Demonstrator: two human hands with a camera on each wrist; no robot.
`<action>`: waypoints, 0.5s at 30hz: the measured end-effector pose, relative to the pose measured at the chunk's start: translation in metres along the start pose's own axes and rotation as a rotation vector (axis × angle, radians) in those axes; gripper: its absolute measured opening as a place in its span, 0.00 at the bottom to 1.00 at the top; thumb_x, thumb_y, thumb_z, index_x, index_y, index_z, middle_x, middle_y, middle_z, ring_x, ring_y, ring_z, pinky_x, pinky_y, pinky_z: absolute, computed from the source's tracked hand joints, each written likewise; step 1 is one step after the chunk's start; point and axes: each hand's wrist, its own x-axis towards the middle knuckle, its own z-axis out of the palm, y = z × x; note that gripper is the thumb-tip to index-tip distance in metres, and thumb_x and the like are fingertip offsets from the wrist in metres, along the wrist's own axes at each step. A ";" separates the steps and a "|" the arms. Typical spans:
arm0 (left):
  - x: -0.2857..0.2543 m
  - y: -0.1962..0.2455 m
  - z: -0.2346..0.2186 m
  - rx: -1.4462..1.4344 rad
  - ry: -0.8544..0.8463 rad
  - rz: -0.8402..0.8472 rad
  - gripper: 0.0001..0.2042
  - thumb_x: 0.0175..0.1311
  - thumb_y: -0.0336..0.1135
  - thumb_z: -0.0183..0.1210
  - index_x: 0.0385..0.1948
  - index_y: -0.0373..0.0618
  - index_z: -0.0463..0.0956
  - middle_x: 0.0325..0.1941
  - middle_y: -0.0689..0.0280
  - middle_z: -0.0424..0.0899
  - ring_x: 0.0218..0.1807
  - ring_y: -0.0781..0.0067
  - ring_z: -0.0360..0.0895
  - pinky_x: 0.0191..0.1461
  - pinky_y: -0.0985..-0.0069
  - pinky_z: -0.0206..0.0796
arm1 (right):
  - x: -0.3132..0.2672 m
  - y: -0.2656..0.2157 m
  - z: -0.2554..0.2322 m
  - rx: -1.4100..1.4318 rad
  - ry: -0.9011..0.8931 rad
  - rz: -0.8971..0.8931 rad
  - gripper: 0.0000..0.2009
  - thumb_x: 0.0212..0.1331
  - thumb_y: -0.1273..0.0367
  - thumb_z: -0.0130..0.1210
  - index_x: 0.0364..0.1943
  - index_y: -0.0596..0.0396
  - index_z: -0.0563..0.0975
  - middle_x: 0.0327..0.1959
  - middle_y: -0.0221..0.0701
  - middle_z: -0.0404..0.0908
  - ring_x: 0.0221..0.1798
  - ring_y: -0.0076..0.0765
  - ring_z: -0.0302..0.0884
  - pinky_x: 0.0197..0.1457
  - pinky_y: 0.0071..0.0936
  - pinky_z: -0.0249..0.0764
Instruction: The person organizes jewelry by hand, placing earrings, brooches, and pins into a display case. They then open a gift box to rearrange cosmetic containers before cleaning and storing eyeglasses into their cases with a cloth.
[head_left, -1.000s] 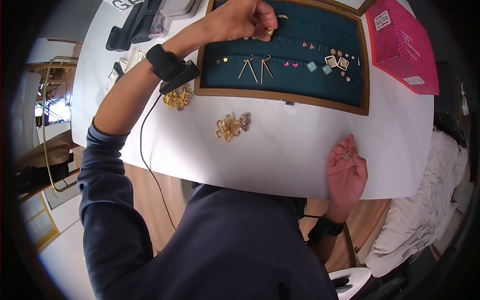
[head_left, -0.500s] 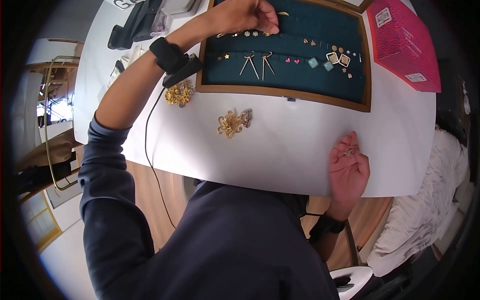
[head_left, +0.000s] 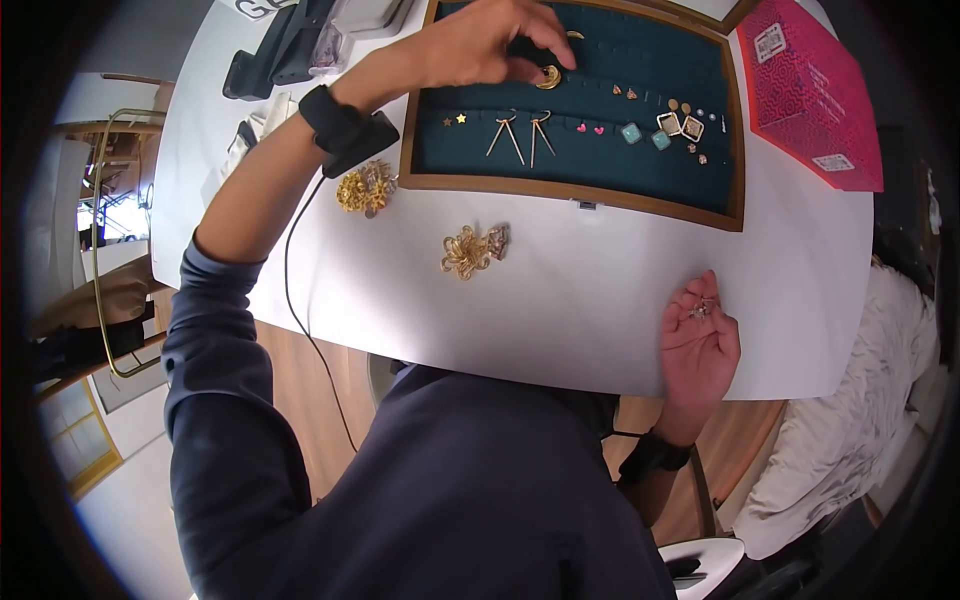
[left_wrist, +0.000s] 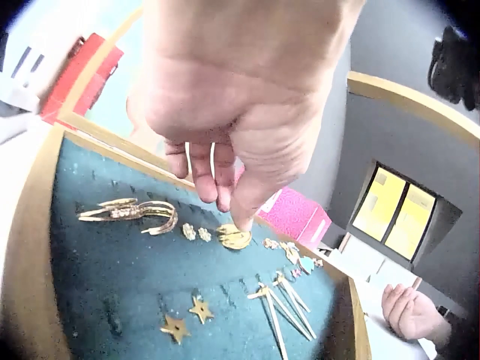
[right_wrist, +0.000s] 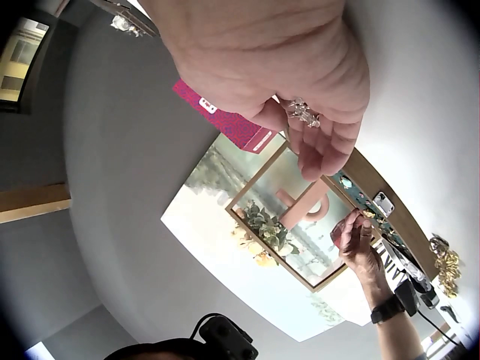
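Above the jewellery box (head_left: 572,195), lined in dark green, hovers my left hand (head_left: 490,45), its thumb and forefinger spread apart. A round gold earring (head_left: 549,77) sits on the lining; in the left wrist view my thumb tip is right at this gold earring (left_wrist: 235,237). Near it are gold star earrings (left_wrist: 199,309) and long bar earrings (head_left: 541,138). My right hand (head_left: 698,345) lies palm up over the table, loosely cupped. Small clear, silvery pieces (right_wrist: 303,112) rest on its fingers, too small to make out singly.
In front of the box lie a gold flower-like ornament (head_left: 466,252) and a yellow-gold jewellery cluster (head_left: 364,188). A pink box (head_left: 810,100) stands at the right. Dark devices (head_left: 295,45) lie at the back left. A cable (head_left: 292,290) runs down from my left wrist.
My left thumb and forefinger, pinched at the gold earring earlier, have parted, and the earring now shows on the lining. The right hand has barely moved.
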 end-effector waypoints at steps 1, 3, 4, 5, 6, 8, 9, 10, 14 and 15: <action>0.000 0.004 0.001 -0.005 0.027 0.063 0.12 0.57 0.18 0.63 0.44 0.33 0.85 0.36 0.57 0.89 0.38 0.62 0.86 0.45 0.69 0.78 | 0.000 0.000 0.000 0.000 -0.003 0.000 0.22 0.71 0.72 0.45 0.67 0.66 0.69 0.58 0.43 0.77 0.60 0.44 0.75 0.67 0.41 0.75; -0.006 -0.009 0.016 0.217 -0.076 -0.069 0.13 0.59 0.20 0.69 0.46 0.40 0.85 0.46 0.60 0.87 0.51 0.62 0.85 0.59 0.70 0.80 | 0.000 0.000 0.000 0.000 -0.007 0.002 0.22 0.71 0.72 0.45 0.67 0.66 0.69 0.58 0.44 0.77 0.60 0.44 0.75 0.67 0.41 0.75; -0.007 -0.009 0.017 0.185 -0.093 -0.163 0.15 0.58 0.20 0.69 0.47 0.41 0.85 0.47 0.60 0.87 0.52 0.60 0.84 0.59 0.68 0.80 | 0.001 0.000 0.000 0.004 -0.008 0.004 0.22 0.71 0.72 0.45 0.67 0.66 0.70 0.58 0.44 0.77 0.60 0.44 0.75 0.67 0.41 0.75; -0.007 -0.009 0.018 0.153 -0.109 -0.257 0.16 0.57 0.21 0.70 0.48 0.42 0.85 0.48 0.60 0.86 0.52 0.59 0.83 0.59 0.67 0.80 | 0.001 0.000 0.000 0.007 -0.010 0.005 0.22 0.71 0.72 0.45 0.67 0.66 0.70 0.58 0.44 0.77 0.60 0.44 0.75 0.67 0.41 0.74; -0.008 -0.010 0.018 0.155 -0.116 -0.259 0.16 0.57 0.20 0.70 0.48 0.42 0.85 0.48 0.60 0.86 0.52 0.59 0.84 0.58 0.67 0.80 | 0.001 0.000 -0.001 0.011 -0.011 0.007 0.22 0.71 0.72 0.45 0.67 0.66 0.70 0.58 0.44 0.77 0.60 0.44 0.75 0.67 0.41 0.74; -0.010 -0.013 0.018 0.159 -0.130 -0.263 0.16 0.57 0.20 0.70 0.49 0.42 0.85 0.48 0.59 0.87 0.50 0.59 0.84 0.57 0.67 0.80 | 0.000 0.000 -0.001 0.011 -0.009 0.005 0.22 0.71 0.72 0.45 0.67 0.66 0.70 0.58 0.44 0.77 0.61 0.45 0.75 0.67 0.41 0.74; -0.011 -0.013 0.017 0.170 -0.136 -0.255 0.17 0.58 0.19 0.69 0.50 0.42 0.85 0.48 0.59 0.87 0.50 0.60 0.84 0.57 0.67 0.80 | 0.000 0.000 -0.001 0.011 -0.007 0.005 0.22 0.71 0.72 0.45 0.66 0.66 0.70 0.58 0.44 0.77 0.61 0.45 0.75 0.68 0.41 0.74; -0.011 -0.012 0.016 0.182 -0.141 -0.246 0.17 0.59 0.18 0.68 0.50 0.42 0.84 0.48 0.59 0.87 0.49 0.61 0.84 0.57 0.67 0.80 | 0.000 0.000 -0.002 0.011 -0.008 0.004 0.22 0.71 0.71 0.45 0.66 0.66 0.70 0.58 0.44 0.77 0.61 0.45 0.75 0.68 0.41 0.74; -0.008 -0.026 0.004 0.051 -0.011 -0.183 0.18 0.59 0.15 0.64 0.51 0.41 0.84 0.47 0.60 0.87 0.47 0.66 0.84 0.56 0.69 0.79 | 0.000 0.000 -0.001 0.019 -0.010 0.005 0.22 0.71 0.71 0.45 0.67 0.66 0.70 0.58 0.44 0.77 0.60 0.45 0.75 0.68 0.42 0.74; -0.003 -0.032 0.002 0.038 0.004 -0.255 0.16 0.58 0.16 0.64 0.49 0.38 0.84 0.42 0.58 0.87 0.44 0.63 0.85 0.53 0.69 0.79 | 0.000 0.000 -0.001 0.022 -0.009 0.006 0.22 0.71 0.71 0.45 0.67 0.66 0.70 0.58 0.44 0.77 0.60 0.45 0.75 0.68 0.42 0.74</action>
